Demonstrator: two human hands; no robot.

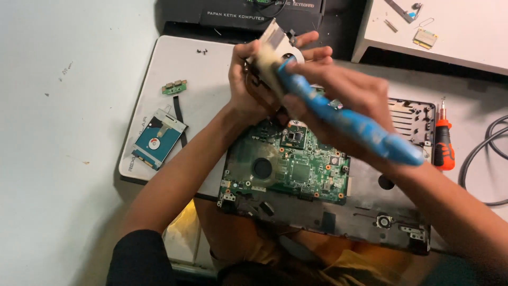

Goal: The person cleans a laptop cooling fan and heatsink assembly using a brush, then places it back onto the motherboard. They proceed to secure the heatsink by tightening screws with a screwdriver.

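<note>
Left hand is clenched around a cooling fan assembly, held up off the table at 12 o'clock of the motherboard; fingertips wrap over its top edge. Right hand grips a blue-handled brush, bristles pressed against the fan, handle running out toward 4 o'clock. Brush is motion-blurred.

Directly below the hands: green motherboard sitting in an open laptop base, chip exposed near the board's top edge. The base rests partly on a grey laptop lid panel lying on the table.

On that panel, at 9 o'clock of the board: hard drive with a flat ribbon cable beside it, and a small green connector board just above, at about 10 o'clock. Orange-handled screwdriver lies at 3 o'clock, just beside the base's right edge. Dark cable loops further out at 3 o'clock. Small wireless card on a white surface at 1 o'clock, well apart.
</note>
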